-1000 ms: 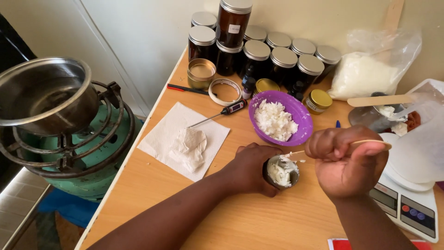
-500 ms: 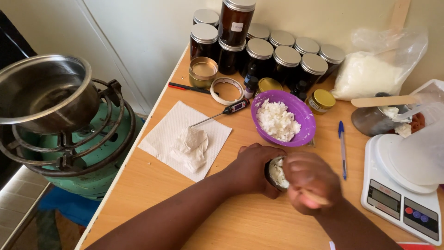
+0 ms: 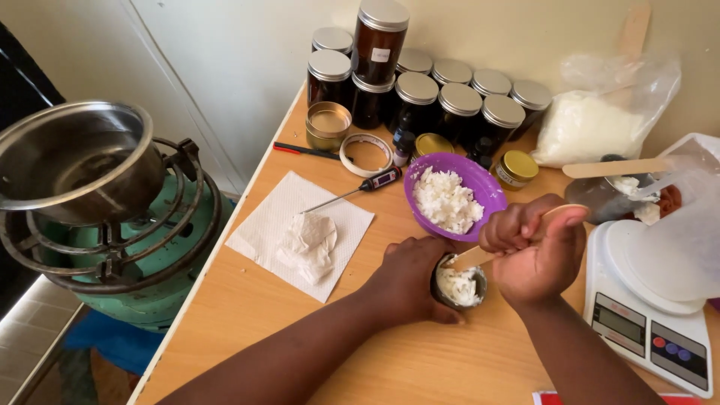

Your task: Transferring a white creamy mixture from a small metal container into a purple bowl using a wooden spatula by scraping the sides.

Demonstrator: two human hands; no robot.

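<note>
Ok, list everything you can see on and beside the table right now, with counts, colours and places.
small tin: 1, dark, holds white flakes, table front centre
wooden stick: 1, pale, tip in the small tin
purple bowl: 1, holds white flakes, behind the tin
dark jars: about ten, silver lids, back of table
open gold tin: 1, left of the jars
gold-lidded tins: 2, by the bowl
tape roll: 1, white
probe thermometer: 1, black
paper napkin: 1, white, crumpled tissue on it
plastic bag: 1, clear, white contents
kitchen scale: 1, white, right edge
gas stove: 1, green, steel pot on top, left of table
left hand: holds the small tin
right hand: grips the wooden stick
</note>
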